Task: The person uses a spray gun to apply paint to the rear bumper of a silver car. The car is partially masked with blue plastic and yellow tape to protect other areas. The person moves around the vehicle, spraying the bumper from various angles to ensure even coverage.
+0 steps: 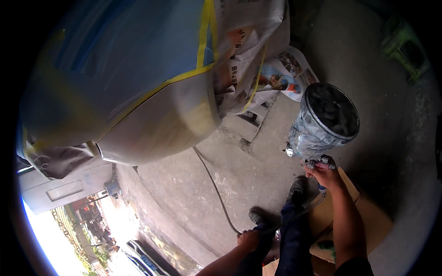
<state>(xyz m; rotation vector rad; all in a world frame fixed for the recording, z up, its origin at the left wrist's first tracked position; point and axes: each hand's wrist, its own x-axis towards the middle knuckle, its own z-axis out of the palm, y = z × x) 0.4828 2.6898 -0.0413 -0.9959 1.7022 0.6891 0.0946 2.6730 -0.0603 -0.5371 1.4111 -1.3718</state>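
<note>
My right hand (323, 176) grips the handle of a spray gun (317, 161) with a big paint-stained cup (324, 120) on top, held over the concrete floor. My left hand (249, 239) is closed around a grey air hose (212, 184) that runs across the floor toward the car. A car body panel (156, 124), sanded grey, fills the upper left; it is masked with blue film (115, 50), yellow tape (202, 41) and newspaper (244, 50). The gun is apart from the panel, to its right.
My legs in dark trousers and dark shoes (294, 188) stand on the concrete. Flattened cardboard (368, 221) lies under my right arm. A green stool (405, 46) is at the upper right. Beyond an open doorway at the lower left, a parked car (145, 260) shows on a sunlit street.
</note>
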